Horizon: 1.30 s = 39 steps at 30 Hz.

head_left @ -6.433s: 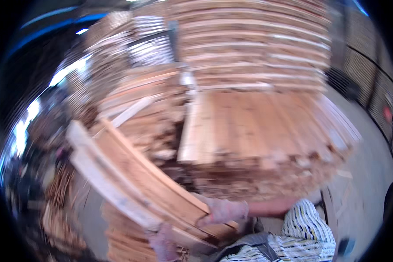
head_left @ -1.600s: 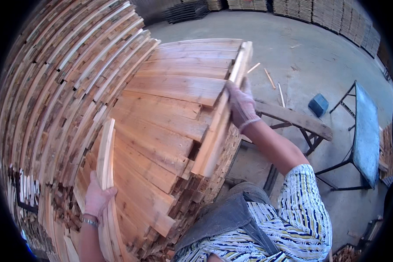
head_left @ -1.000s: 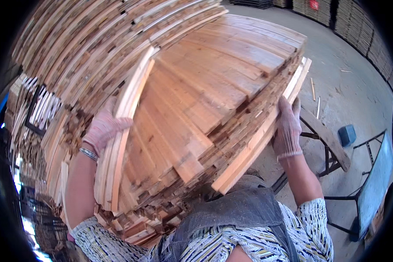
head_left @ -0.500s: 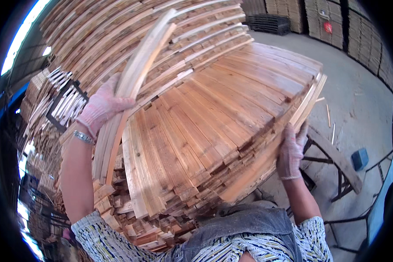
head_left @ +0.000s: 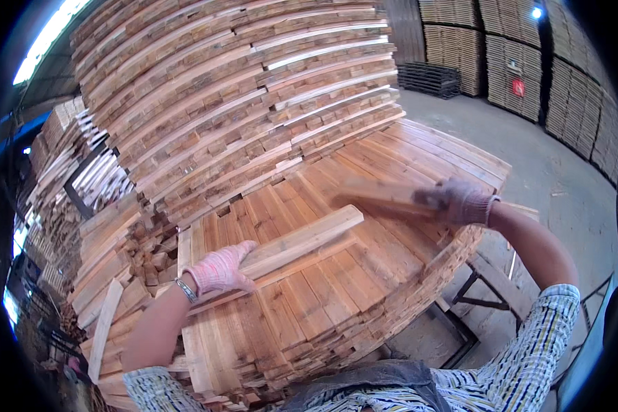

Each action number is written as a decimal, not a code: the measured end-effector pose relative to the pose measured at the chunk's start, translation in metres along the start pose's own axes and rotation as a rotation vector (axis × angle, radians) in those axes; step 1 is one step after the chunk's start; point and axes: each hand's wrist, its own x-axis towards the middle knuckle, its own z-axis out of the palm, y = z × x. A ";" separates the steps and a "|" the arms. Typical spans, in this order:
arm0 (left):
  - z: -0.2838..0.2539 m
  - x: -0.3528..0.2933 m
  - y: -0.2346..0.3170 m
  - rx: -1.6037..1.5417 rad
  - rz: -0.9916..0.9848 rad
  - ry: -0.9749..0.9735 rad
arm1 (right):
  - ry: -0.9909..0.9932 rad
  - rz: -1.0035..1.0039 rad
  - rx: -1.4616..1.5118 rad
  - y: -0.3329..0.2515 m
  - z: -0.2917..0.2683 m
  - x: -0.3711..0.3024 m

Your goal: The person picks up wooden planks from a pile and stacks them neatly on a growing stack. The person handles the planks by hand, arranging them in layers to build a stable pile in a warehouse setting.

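Observation:
My left hand [head_left: 221, 268], in a pale pink knit glove, is closed round one end of a wooden plank [head_left: 309, 237]. That plank lies slanting over the top layer of a plank stack [head_left: 371, 275], its free end pointing to the far right. Farther right, my gloved right hand [head_left: 456, 200] grips the right end of another wooden plank [head_left: 378, 194], which is smeared by motion above the boards. Most of the right hand's fingers are blurred. A second thin strip of wood [head_left: 302, 264] shows alongside the left hand's plank.
A tall wall of layered planks [head_left: 240, 89] rises behind the stack. Loose offcuts [head_left: 151, 257] heap at the left, with a pale plank [head_left: 105, 329] leaning there. A trestle-like stand [head_left: 494, 285] is at the right. Bundled stacks [head_left: 515, 72] and dark pallets [head_left: 429, 79] stand far right.
My left hand has brought its raised wood down across the stack. My right hand has moved from the stack's near right edge to over its top, with a plank in it.

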 end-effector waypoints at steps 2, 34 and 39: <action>-0.014 0.017 -0.010 0.011 -0.019 0.030 | -0.190 -0.034 0.108 0.021 0.003 0.026; -0.033 0.260 -0.144 0.137 -0.365 0.243 | -0.248 -0.300 -0.041 0.044 -0.033 0.175; -0.040 0.275 -0.121 0.146 -0.497 0.257 | -0.423 -0.168 -0.260 0.070 -0.012 0.258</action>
